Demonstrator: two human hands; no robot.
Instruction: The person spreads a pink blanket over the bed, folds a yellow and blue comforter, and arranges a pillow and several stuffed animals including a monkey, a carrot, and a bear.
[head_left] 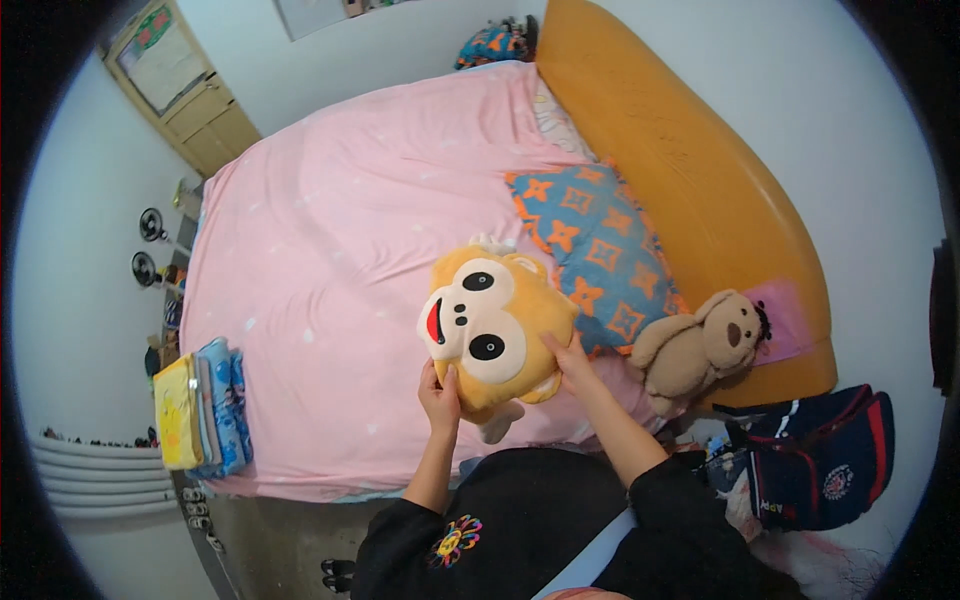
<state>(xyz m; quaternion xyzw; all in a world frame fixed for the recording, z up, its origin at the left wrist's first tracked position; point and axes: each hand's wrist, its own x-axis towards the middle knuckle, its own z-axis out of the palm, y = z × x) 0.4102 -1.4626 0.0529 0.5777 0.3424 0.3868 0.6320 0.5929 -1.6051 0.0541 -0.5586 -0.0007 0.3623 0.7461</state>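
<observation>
Between my two hands is a yellow monkey plush pillow (535, 300) with big black eyes and a red open mouth, its face turned to the left. My left hand (440, 398) grips its lower left edge, thumb on the front. On its right side my right hand (568, 362) is closed on the edge, the fingers partly hidden behind it. The plush is above the pink bedsheet (320, 250); whether it touches the bed I cannot tell. Just right of it lies a blue pillow (610, 250) with orange patterns and trim. A brown teddy bear (690, 350) sits by that pillow.
An orange-brown headboard (680, 130) bounds the bed on the right. Folded blankets (205, 410) are stacked at the bed's left corner. A dark blue backpack (820, 460) stands at lower right. Two small fans (148, 245) are along the left wall, and a door (190, 95) is far left.
</observation>
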